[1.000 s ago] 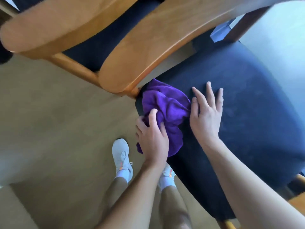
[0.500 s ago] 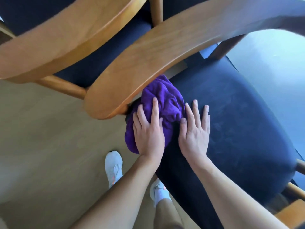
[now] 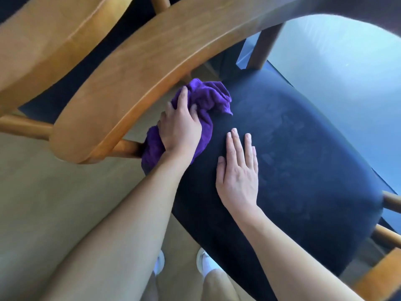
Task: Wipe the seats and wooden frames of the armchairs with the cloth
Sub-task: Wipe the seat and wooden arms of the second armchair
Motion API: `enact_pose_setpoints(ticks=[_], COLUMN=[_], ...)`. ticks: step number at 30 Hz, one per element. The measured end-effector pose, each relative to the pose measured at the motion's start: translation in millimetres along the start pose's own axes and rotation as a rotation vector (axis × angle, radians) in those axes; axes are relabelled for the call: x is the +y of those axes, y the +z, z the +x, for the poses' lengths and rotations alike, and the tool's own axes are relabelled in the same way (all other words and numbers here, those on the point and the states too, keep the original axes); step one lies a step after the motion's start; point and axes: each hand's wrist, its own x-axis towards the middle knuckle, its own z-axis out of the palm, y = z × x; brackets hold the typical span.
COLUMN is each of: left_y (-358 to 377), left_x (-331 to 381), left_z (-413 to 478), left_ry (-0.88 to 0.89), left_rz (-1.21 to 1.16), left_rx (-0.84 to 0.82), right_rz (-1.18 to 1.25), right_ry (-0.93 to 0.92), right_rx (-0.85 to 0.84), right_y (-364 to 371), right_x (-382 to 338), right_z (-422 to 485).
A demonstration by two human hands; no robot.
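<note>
A bunched purple cloth [image 3: 208, 98] lies on the left edge of a dark navy armchair seat [image 3: 303, 161], right under the chair's curved wooden armrest [image 3: 138, 83]. My left hand [image 3: 180, 127] lies on top of the cloth, fingers curled into its folds and gripping it. My right hand [image 3: 238, 172] rests flat on the seat just right of the cloth, fingers straight and together, holding nothing. Faint smear marks show on the seat fabric to the right of my hands.
A second armchair's wooden arm [image 3: 50, 46] crosses the top left, beside the first. Wooden rails [image 3: 390, 233] of the frame stick out at the right edge. Beige floor [image 3: 54, 203] lies at the left, my white shoes [image 3: 206, 263] below.
My left hand has pushed the cloth further back along the seat's left edge and now curls into it. My right hand has come away from the cloth and stays flat on the seat.
</note>
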Motion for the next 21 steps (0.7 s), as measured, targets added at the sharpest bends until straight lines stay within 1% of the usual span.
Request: enact_pose_setpoints(ticks=[2, 4, 7, 9, 11, 13, 15, 17, 18, 19, 21], left_y=[1, 1, 6, 12, 16, 16, 6, -8, -15, -20, -29], left_x=[6, 5, 6, 14, 27, 38, 46, 48, 48, 45, 31], left_z=[-2, -21, -63, -92, -111, -111, -106, -98, -94, -89, -85], left_ry=[0.042, 0.12, 0.238, 0.292, 0.303, 0.241, 0.213, 0.266, 0.29, 0.305, 0.307], left_rz=[-0.011, 0.005, -0.036, -0.056, -0.101, -0.221, -0.321, -0.415, -0.428, -0.4, -0.231], left_rx=[0.011, 0.069, 0.092, 0.049, -0.025, -0.093, -0.224, -0.381, -0.423, -0.414, -0.317], right_rz=[0.037, 0.096, 0.293, 0.469, 0.606, 0.62, 0.55, 0.536, 0.544, 0.541, 0.475], right_ry=[0.003, 0.018, 0.093, 0.207, 0.32, 0.333, 0.271, 0.204, 0.196, 0.194, 0.167], right_rx=[0.013, 0.008, 0.008, 0.023, 0.126, 0.261, 0.3, 0.229, 0.173, 0.126, 0.059], right_y=[0, -3, -15, -25, -36, -48, -56, -58, -57, -54, -48], right_x=[0, 0, 3, 7, 12, 15, 16, 13, 12, 11, 7], right_z=[0, -1, 2, 9, 16, 22, 27, 31, 31, 30, 25])
